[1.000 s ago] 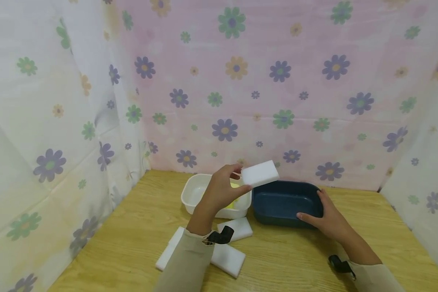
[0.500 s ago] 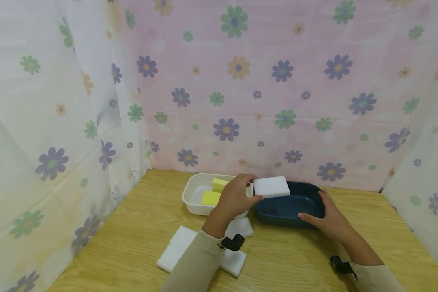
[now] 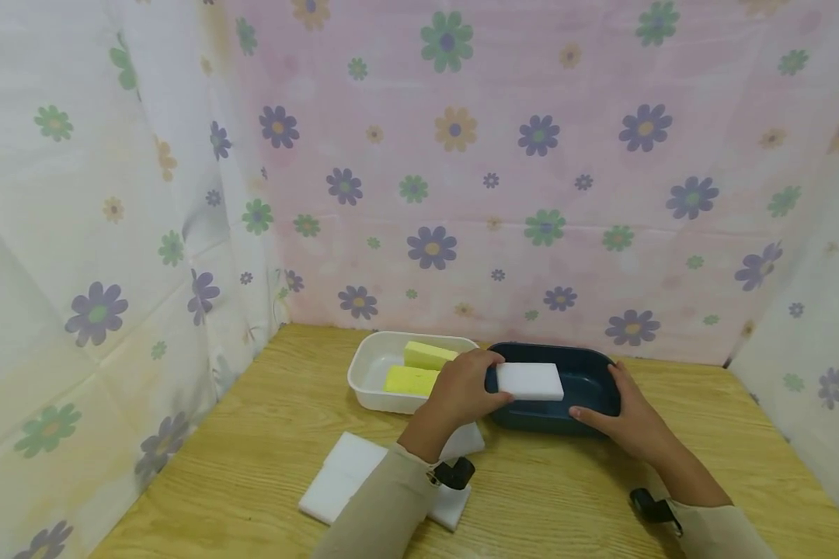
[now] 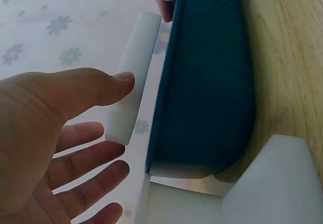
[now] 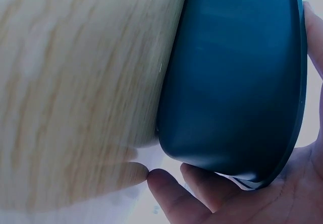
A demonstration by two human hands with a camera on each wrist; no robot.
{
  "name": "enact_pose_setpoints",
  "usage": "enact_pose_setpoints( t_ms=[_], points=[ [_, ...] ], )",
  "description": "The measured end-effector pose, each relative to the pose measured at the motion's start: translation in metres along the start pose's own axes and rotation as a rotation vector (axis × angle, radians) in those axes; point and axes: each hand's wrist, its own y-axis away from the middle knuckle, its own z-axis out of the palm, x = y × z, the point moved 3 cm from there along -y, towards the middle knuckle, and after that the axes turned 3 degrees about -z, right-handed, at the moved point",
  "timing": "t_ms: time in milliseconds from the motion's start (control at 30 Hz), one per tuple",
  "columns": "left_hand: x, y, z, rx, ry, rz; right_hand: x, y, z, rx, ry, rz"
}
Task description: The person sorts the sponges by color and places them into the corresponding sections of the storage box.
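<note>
My left hand (image 3: 467, 386) pinches a white sponge block (image 3: 529, 380) by its left end, thumb on the near side and fingers on the far side. In the left wrist view, the sponge block (image 4: 136, 77) hangs just above the rim of the dark blue basin (image 4: 207, 82), apart from it. My right hand (image 3: 636, 423) grips the right end of that basin (image 3: 594, 388), with the thumb at the near rim. The right wrist view shows fingers against the end of the basin (image 5: 232, 82).
Left of the blue basin stands a white basin (image 3: 367, 397) holding yellow sponge blocks (image 3: 411, 380). Several white sponge blocks (image 3: 346, 473) lie on the wooden table (image 3: 238, 466) in front, partly hidden by my left arm. Flowered cloth (image 3: 496, 155) hangs behind and at both sides.
My left hand has moved right and down with the white sponge block, from above the gap between the basins to over the blue basin. The right hand has stayed at the basin's end.
</note>
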Motion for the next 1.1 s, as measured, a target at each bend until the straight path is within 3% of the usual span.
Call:
enact_pose_setpoints(
  t_ms=[267, 1100],
  points=[
    [-0.0039, 0.0009, 0.0071, -0.023, -0.007, -0.004, -0.0007, 0.0006, -0.0002, -0.005, -0.004, 0.003],
    [-0.0044, -0.0001, 0.0066, -0.057, -0.033, -0.012, -0.0002, 0.0006, -0.0005, -0.003, 0.002, 0.003]
  ],
)
